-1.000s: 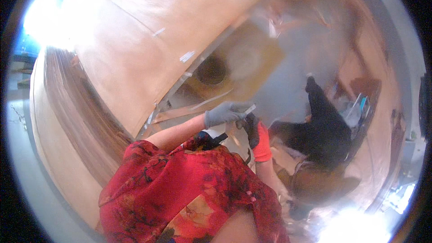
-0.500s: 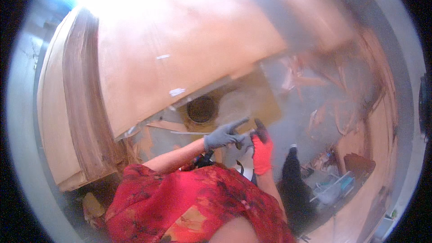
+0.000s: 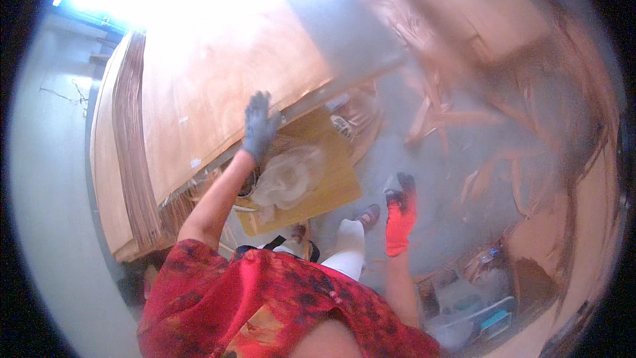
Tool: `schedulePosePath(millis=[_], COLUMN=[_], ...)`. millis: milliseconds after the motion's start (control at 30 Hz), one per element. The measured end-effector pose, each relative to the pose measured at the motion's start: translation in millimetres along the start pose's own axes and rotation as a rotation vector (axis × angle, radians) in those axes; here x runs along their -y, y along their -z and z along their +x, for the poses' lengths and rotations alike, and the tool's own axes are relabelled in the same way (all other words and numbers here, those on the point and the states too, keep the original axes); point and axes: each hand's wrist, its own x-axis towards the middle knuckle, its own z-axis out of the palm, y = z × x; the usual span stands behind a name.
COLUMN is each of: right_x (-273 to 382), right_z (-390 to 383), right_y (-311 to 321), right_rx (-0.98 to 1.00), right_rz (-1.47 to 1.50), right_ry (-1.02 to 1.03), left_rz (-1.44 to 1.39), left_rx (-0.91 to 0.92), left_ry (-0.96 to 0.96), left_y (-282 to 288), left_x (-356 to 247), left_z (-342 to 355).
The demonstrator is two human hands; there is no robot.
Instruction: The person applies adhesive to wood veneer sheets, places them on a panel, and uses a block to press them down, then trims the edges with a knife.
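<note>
My left hand (image 3: pixel 260 122), in a grey glove, lies with fingers stretched out at the near edge of a large thin wood sheet (image 3: pixel 218 73). Small white strips show on the sheet's surface. My right hand (image 3: pixel 401 209), in a red glove with dark fingers, hangs out over the floor to the right, apart from the sheet. Its fingers are bent together, with a pale grey patch beside them that is too blurred to name.
Below the sheet's edge is a yellow board (image 3: pixel 338 182) with a whitish swirl. Torn veneer scraps (image 3: pixel 457 119) litter the grey floor (image 3: pixel 444 159). Stacked sheets (image 3: pixel 132 139) with dark edges stand at left. A bin-like container with a turquoise item (image 3: pixel 495 321) sits at lower right.
My hands have moved apart. The left has gone forward and left onto the sheet's edge; the right has shifted slightly right. The view has also shifted.
</note>
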Motion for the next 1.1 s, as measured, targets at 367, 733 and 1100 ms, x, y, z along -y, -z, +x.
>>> schedulePosePath(millis=[367,733,1100], right_x=[113,276,309], right_z=[90,254,450], right_y=[73,11,27], right_rx=[0.043,0.446,0.626], right_rz=[-0.377,-0.336,-0.371], right_ry=[-0.034,0.389,0.467], left_rz=[0.29,0.178,0.23], left_rx=[0.191,0.122,0.235], left_ry=[0.344,0.327,0.368], left_y=[-59,-37,-40], left_x=[-33,-35,-28], left_z=[84,82,76])
